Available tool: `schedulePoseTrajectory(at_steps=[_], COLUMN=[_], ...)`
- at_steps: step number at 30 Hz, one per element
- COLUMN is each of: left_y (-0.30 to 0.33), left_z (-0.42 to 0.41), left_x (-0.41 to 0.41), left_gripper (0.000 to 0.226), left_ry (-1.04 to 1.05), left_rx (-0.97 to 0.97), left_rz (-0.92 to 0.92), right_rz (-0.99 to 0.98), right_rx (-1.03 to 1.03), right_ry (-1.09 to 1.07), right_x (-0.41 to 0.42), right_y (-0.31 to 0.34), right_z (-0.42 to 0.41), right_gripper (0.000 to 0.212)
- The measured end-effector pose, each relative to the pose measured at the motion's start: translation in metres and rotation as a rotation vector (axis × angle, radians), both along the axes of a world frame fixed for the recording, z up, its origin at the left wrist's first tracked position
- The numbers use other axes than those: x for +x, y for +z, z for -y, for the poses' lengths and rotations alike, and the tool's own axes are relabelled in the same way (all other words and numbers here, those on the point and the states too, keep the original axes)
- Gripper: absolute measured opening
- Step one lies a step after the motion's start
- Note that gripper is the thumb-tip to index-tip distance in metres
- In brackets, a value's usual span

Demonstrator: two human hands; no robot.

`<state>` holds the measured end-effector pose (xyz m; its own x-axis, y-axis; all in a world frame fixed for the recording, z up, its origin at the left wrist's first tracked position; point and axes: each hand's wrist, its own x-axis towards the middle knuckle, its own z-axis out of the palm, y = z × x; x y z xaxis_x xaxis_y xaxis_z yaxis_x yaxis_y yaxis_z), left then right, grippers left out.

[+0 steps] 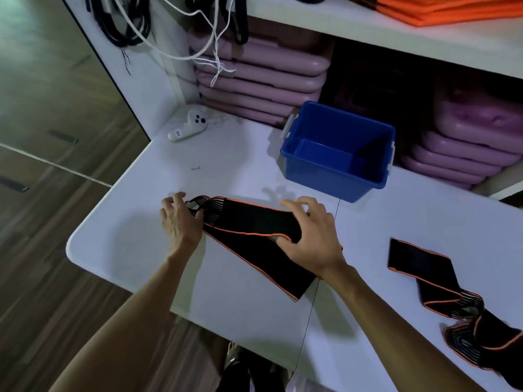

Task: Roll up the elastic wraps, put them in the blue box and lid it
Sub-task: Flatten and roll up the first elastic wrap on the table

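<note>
A black elastic wrap with orange edging [249,222] lies folded on the white table [226,154] in front of me. My left hand [181,219] pinches its striped end at the left. My right hand [314,236] grips the wrap's folded right part, thumb tucked under the fabric. The blue box [339,176] stands behind them, with nothing inside and no lid on it. A second black and orange wrap [441,290] lies loose and crumpled at the right. No lid is in view.
A white game controller [188,124] and a small screw [195,168] lie at the table's back left. Stacks of pink pads [260,80] fill the shelf behind. Cables [133,26] hang at the upper left. The table's left edge drops to a wooden floor.
</note>
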<state>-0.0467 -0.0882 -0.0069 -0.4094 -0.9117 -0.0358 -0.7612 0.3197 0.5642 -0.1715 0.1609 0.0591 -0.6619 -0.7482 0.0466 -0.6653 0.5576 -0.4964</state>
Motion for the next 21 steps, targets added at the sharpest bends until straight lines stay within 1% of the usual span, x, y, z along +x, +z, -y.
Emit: schedulePoseTrajectory(at_steps=[3,5,8,12,14,16,18,21], left_y=[-0.005,-0.006,-0.003,-0.002,-0.004,-0.009,-0.012,-0.015], left_z=[0.014,0.026,0.044,0.054,0.059,0.066,0.070,0.072], left_x=[-0.002,-0.005,-0.011,-0.013,-0.011,-0.009,-0.009,-0.011], left_gripper=[0.049,0.044,0.033,0.035,0.035,0.034,0.032,0.025], left_ry=[-0.040,-0.032,0.041,0.064,0.071,0.074,0.077,0.060], left_rx=[0.081,0.105,0.126,0.143,0.141,0.145,0.139,0.108], left_rz=[0.004,0.006,-0.009,0.006,0.025,0.025,0.017,0.017], right_rz=[-0.054,-0.040,-0.020,-0.053,-0.086,-0.108,-0.108,-0.084], right_rx=[0.125,0.190,0.262,0.366,0.382,0.362,0.347,0.327], right_ry=[0.063,0.070,0.074,0.093,0.091,0.070,0.064,0.068], right_x=[0.015,0.026,0.042,0.061,0.065,0.066,0.065,0.062], right_y=[-0.020,-0.033,-0.048,-0.070,-0.078,-0.081,-0.080,-0.082], right_z=[0.000,0.002,0.006,-0.004,-0.014,-0.024,-0.032,-0.040], right_gripper=[0.060,0.060,0.070,0.083,0.083,0.076,0.070,0.066])
